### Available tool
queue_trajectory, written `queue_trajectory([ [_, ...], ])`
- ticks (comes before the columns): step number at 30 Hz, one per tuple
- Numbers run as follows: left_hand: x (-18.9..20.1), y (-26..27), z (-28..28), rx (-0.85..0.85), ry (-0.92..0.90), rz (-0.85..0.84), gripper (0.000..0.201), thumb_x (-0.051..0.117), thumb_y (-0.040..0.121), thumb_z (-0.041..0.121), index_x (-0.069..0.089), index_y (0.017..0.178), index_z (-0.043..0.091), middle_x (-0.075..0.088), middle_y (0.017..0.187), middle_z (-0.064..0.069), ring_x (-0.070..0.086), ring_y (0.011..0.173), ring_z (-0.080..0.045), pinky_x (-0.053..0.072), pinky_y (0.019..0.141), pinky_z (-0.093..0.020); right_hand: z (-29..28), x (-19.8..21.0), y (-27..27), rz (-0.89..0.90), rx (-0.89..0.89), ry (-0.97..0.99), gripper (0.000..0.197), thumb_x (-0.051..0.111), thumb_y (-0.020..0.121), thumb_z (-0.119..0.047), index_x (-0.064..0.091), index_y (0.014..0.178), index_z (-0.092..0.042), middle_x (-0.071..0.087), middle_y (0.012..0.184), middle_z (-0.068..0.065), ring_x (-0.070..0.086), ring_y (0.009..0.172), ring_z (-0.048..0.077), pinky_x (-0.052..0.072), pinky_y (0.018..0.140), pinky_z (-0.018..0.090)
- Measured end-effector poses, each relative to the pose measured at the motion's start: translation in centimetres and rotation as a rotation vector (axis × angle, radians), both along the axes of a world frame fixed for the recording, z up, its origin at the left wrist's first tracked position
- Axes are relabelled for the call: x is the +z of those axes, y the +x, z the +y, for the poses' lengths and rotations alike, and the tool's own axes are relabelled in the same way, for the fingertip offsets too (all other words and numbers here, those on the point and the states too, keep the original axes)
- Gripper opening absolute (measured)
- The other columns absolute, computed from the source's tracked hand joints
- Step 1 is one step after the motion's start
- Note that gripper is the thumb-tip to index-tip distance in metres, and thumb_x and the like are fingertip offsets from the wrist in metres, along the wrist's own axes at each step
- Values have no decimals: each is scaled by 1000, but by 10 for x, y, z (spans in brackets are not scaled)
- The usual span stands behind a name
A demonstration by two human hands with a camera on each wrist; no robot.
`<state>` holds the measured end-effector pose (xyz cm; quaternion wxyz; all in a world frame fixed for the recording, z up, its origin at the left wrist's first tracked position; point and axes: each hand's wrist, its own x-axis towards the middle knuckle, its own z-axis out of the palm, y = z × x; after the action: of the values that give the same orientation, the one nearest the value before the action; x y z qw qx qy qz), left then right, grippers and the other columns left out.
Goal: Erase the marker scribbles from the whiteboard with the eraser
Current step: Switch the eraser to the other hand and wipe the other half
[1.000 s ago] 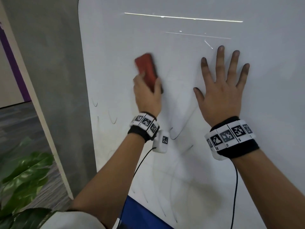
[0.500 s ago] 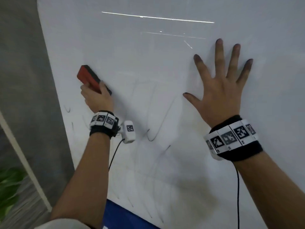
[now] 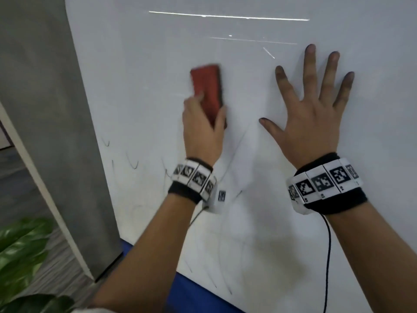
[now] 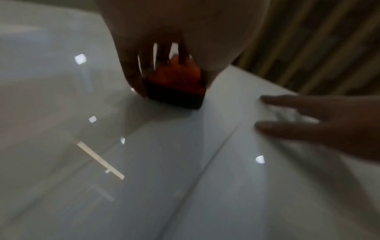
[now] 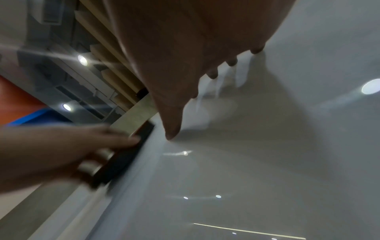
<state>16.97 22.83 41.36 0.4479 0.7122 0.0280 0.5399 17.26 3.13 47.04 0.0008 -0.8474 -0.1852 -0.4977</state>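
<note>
The eraser [image 3: 207, 92] is gripped in the left hand [image 3: 202, 129], with the thumb along one long edge and the fingers curled round the other. Its dark felt face is pressed flat against the whiteboard [image 3: 248, 211], as is seen in the left wrist view. The right hand [image 3: 311, 118] is laid open on the board just beside the eraser, with the fingers spread and straight; nothing is held in it, and darkened fingertips [image 3: 279, 70] are noted.

The step in hand is judged to be the wiping stroke across the upper band of the board, where only faint traces are seen. Scribbles [image 3: 133, 164] are left lower down: short curved marks near the left edge, a long slanted line [image 3: 237, 150] below the eraser, and strokes toward the bottom edge [image 3: 212, 283].

For the next move, the eraser is to be brought down over these marks with steady pressure maintained, and the felt face kept flat on the board.
</note>
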Motion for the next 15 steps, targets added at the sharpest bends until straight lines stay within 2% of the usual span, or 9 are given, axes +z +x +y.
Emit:
queue_trajectory([
  [2,31,2,-6,35,165,-40,53,65,96,37,48,135,5,55,129,-9,57,114,-24,47,98,-30,-1,-1,0,-9,5,-3,88,61,91,-63,19,161,-29,2,170,17,2,154,49,4,121,69],
  [4,33,6,-6,71,203,-61,53,64,96,37,49,136,5,54,130,-9,55,114,-23,45,97,-28,-3,-2,0,-20,10,-2,88,61,92,-63,20,161,-29,2,170,17,2,154,48,3,122,67],
  [5,20,11,-1,76,160,-62,54,64,96,37,48,137,5,55,130,-10,56,114,-23,46,98,-30,-3,-3,1,-19,11,-4,87,61,92,-62,20,161,-29,2,170,17,2,154,48,2,122,67],
  [8,-42,23,36,88,-152,-29,58,60,94,46,46,133,5,59,126,-12,61,110,-28,53,96,-44,-5,-3,3,-2,9,-18,87,63,91,-58,21,161,-28,1,170,17,1,154,48,2,123,65],
  [11,-95,28,86,198,-355,60,64,51,92,56,44,129,4,61,121,-11,63,105,-29,54,91,-49,-9,-5,3,9,10,-51,85,66,91,-53,23,161,-29,1,170,17,2,154,48,3,123,64],
  [13,-107,29,110,273,-415,114,66,48,92,58,44,130,4,59,125,-13,63,109,-33,54,91,-50,-12,-6,1,6,17,-69,83,66,92,-52,25,160,-30,2,170,17,2,154,48,3,123,64],
  [15,-104,31,111,331,-436,128,62,49,95,51,44,132,1,56,128,-17,61,113,-37,52,92,-51,-12,-8,-1,0,18,-74,82,67,92,-50,26,160,-29,3,170,17,3,154,48,4,123,64],
])
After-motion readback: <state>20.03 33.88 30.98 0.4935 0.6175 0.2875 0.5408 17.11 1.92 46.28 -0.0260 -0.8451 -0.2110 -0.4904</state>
